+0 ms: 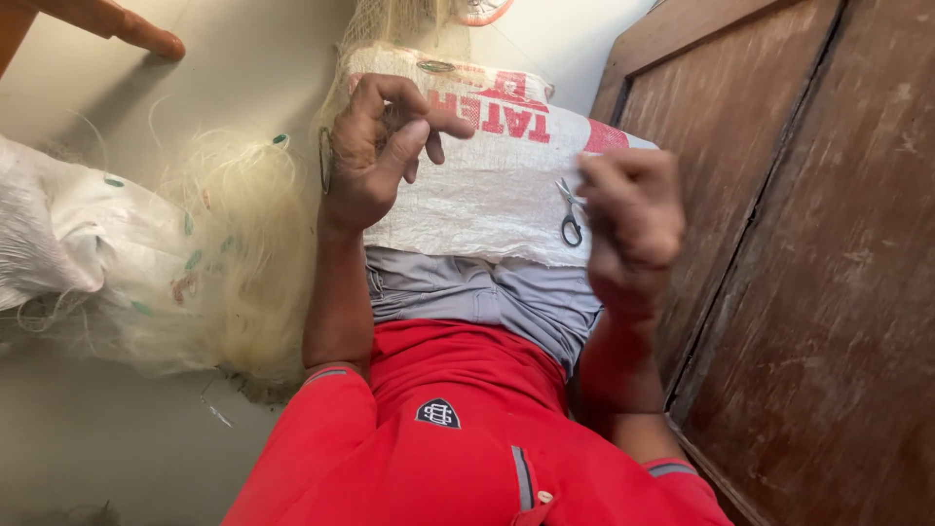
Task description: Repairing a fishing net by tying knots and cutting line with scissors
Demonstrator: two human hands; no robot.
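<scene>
The person wears a red shirt (458,438) with grey-edged short sleeves (326,375), a small dark badge (438,413), and grey trousers (506,297).

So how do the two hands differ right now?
The left hand is sharp, its fingers curled and pinching by the pale netting. The right hand is blurred, closed in a loose fist near the scissors. Both are bare and raised over the white woven sack.

Pale floor (88,448) bears net heap (243,244); white sack (58,234) beside.
</scene>
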